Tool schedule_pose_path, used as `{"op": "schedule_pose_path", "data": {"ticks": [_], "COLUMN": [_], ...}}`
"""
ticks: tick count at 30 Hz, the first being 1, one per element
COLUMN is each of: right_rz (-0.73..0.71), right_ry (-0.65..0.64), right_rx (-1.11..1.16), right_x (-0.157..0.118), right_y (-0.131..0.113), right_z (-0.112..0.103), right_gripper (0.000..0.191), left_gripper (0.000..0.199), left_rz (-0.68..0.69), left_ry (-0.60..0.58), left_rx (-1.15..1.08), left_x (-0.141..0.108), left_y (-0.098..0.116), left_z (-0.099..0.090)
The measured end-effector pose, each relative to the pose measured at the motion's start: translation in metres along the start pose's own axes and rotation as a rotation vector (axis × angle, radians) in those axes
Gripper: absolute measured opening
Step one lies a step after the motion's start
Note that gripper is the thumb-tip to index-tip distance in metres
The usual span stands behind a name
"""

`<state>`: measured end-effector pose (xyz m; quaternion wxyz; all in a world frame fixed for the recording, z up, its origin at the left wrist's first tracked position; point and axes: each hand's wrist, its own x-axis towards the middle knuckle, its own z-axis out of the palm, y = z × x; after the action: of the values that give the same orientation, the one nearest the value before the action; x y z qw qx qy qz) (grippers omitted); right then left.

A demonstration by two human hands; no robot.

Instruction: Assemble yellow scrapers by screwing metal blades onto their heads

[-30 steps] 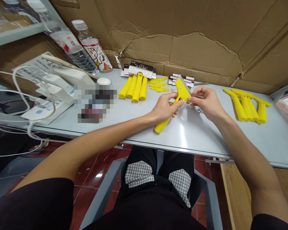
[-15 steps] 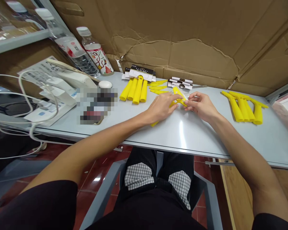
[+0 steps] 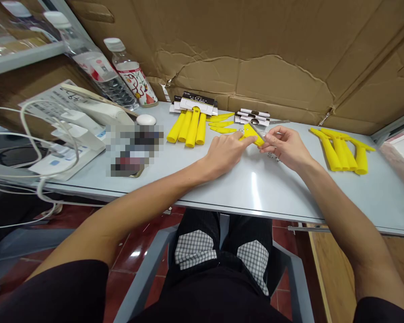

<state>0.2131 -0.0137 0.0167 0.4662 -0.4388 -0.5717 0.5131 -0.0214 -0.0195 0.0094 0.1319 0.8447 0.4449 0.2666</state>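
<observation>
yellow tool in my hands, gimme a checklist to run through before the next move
1. Left hand holding the yellow tool: ok.
2. Right hand at the tool's edge: ok, fingertips are there.
3. Blade firmly fixed: cannot tell, the detail is too small.
4. Handle in view: not ok, the left hand hides most or all of it.
5. Small parts near the right hand: ok, though partly hidden.
6. Yellow pieces at far right apart from both hands: ok.
</observation>
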Motion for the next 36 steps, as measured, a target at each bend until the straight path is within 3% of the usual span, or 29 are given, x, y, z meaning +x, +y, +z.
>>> {"op": "schedule_pose_path", "data": {"ticks": [4,7,9,12,17,27,36], "right_rz": [-0.160,-0.291,-0.290,-0.200,-0.139,-0.271,-0.224], "right_ry": [0.089,0.159,0.074,-0.068,-0.139,-0.276,-0.251], "right_rx": [-0.234,-0.690,-0.957,-1.089,-1.105,-1.157,-1.155], "right_x": [0.000,0.003,0.006,0.011,0.011,0.014,0.013], "right_y": [-0.014,-0.017,-0.015,-0.010,-0.006,0.014,0.014], "right_z": [-0.018,-0.046,-0.065,-0.082,-0.078,-0.060,-0.058], "right_gripper": [0.049,0.035,0.023,0.012,0.003,0.025,0.018], "left_gripper": [0.041,0.040,0.040,0.034,0.028,0.031,0.028], "left_rz": [-0.032,-0.144,-0.258,-0.417,-0.500,-0.450,-0.420], "left_ry": [0.032,-0.024,-0.085,-0.141,-0.152,-0.142,-0.151], "left_rx": [-0.346,-0.746,-1.004,-1.222,-1.284,-1.232,-1.212], "left_x": [0.009,0.015,0.018,0.023,0.029,0.029,0.026], "left_y": [-0.006,-0.008,-0.009,-0.014,-0.026,-0.024,-0.019], "left_z": [-0.007,-0.009,-0.007,0.003,0.018,0.018,0.018]}}
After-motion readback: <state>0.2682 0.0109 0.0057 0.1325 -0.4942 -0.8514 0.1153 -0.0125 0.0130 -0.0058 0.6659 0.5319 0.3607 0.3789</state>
